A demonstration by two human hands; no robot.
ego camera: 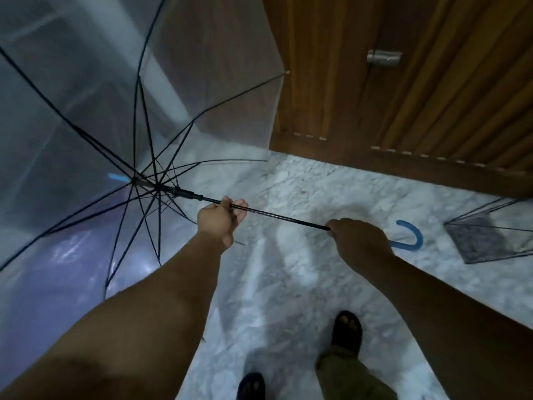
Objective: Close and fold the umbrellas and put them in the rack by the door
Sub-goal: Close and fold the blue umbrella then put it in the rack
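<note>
umbrella [86, 116] fills the left half of the frame, a clear-canopied one, open, with black ribs fanning out from a hub at centre left. its thin black shaft [277, 216] runs from that hub down and to the right across the middle of the frame, ending in a blue crook handle [411, 236] at centre right. your left hand [220, 219] is on the shaft just right of the black runner [184, 194], fingers curled round the rod with the thumb side toward you. your right hand [359, 239] grips the lower end of the shaft where it meets the blue handle, fingers closed tight round it, and the hook of the handle sticks out beyond your knuckles to the right. both forearms reach in from the lower corners of the frame. a wire rack [490, 238] with a dark mesh base stands on the floor at the right edge, just beyond the blue handle and apart from it. a wooden door [331, 82] with a metal fitting [383, 57] takes up the upper right, with slatted wood panelling beside it. white marble floor [288, 284] spreads below, and your two feet in dark sandals [347, 332] show at the bottom centre.
</note>
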